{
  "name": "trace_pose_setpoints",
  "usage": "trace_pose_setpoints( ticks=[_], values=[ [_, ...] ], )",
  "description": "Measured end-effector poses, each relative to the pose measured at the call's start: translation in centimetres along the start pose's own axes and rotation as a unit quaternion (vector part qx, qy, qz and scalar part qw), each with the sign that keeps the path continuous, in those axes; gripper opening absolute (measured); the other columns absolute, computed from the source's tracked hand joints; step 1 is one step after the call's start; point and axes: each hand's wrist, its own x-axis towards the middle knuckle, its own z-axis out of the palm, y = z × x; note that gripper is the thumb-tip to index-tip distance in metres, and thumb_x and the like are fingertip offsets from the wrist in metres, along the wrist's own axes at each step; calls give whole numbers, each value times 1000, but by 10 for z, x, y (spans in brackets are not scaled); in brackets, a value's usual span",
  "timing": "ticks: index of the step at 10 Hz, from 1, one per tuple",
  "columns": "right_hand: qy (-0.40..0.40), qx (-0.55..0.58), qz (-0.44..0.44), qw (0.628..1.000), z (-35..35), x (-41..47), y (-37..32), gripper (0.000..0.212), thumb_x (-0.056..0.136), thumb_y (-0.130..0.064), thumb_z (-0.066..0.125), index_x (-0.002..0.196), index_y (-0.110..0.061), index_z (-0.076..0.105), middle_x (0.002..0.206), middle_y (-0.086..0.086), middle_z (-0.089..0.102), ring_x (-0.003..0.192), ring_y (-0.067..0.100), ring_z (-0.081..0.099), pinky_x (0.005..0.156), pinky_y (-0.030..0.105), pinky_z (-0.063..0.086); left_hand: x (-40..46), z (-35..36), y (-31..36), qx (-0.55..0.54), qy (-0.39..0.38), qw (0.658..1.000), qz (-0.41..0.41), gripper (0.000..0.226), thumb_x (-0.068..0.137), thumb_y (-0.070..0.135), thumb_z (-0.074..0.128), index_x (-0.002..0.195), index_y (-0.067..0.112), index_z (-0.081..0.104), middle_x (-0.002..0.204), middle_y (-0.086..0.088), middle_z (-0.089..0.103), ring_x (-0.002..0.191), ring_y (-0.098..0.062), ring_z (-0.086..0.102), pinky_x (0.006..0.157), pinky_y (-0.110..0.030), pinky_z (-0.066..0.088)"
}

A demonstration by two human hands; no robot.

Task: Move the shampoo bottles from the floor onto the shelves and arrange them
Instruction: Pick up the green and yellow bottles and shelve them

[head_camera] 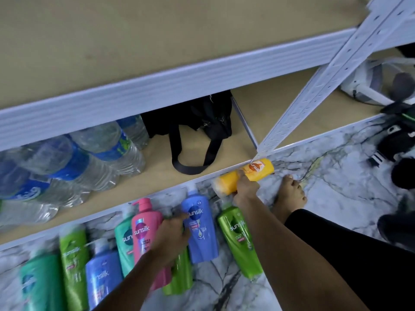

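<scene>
Several Sunsilk shampoo bottles lie on the marble floor [336,176] in front of the shelf unit. My right hand [246,187] grips a yellow bottle [261,168] lying at the foot of the white upright post [314,93]. My left hand [171,239], blurred by motion, hovers over the lower part of a pink pump bottle [143,225], its fingers stretched toward the left edge of a blue bottle [201,232]. It grips nothing that I can see. A green bottle [239,239] lies to the right of the blue one. More green, teal and blue bottles [74,261] lie to the left.
The bottom shelf [157,167] holds several water bottles [89,158] at the left and a black bag [197,129] with a strap in the middle. The shelf above [134,41] is bare board. My bare foot [290,194] stands right of the post. Shoes and dark items [395,140] lie at the far right.
</scene>
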Motion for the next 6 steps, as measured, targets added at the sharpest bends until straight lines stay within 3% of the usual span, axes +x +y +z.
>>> trace_pose_setpoints(
  ticks=[1, 2, 3, 4, 5, 6],
  values=[
    [-92, 171, 171, 966, 6, -129, -34, 24, 104, -16, 30, 118, -2, 42, 121, 34, 51, 71, 12, 47, 55, 12, 43, -26, -12, -6, -55, 48, 997, 5, 27, 79, 18, 45, 92, 21, 69, 76, -6, 71, 68, -27, 66, 64, -30, 48],
    [-210, 130, 140, 959, 27, -169, -7, 42, 94, -21, 59, 130, -2, 47, 128, 18, 58, 83, 21, 61, 74, 33, 54, -59, -19, -15, -77, 84, 993, -14, 28, 81, 2, 49, 71, 25, 61, 62, 2, 60, 56, -18, 57, 56, -26, 40],
    [-223, 133, 132, 957, 30, -199, 14, 42, 83, -20, 74, 117, -5, 55, 113, 16, 66, 100, 32, 64, 85, 49, 54, -87, -25, -37, -92, 131, 986, -45, 22, 78, 12, 47, 72, 19, 66, 65, 1, 65, 60, -18, 60, 58, -25, 38],
    [-254, 87, 85, 960, 34, -243, 26, 40, 79, -18, 77, 112, -6, 58, 106, 15, 68, 96, 31, 66, 81, 48, 55, -112, -33, -69, -117, 155, 977, -93, 26, 71, 21, 42, 73, 18, 68, 70, -2, 70, 70, -24, 66, 63, -28, 43],
    [-297, 32, 16, 954, 38, -282, 36, 20, 80, -11, 75, 94, -12, 62, 100, 14, 69, 83, 25, 65, 81, 42, 54, -133, -42, -109, -109, 163, 966, -166, 32, 69, 22, 38, 73, 11, 68, 75, -11, 70, 78, -34, 66, 64, -31, 43],
    [-340, -50, -41, 938, 47, -315, 49, 31, 78, -19, 77, 103, -13, 60, 100, 7, 69, 85, 23, 65, 81, 40, 53, -152, -57, -148, -96, 197, 949, -228, 31, 78, 20, 42, 79, 7, 71, 89, -17, 71, 88, -39, 66, 70, -38, 49]
  ],
)
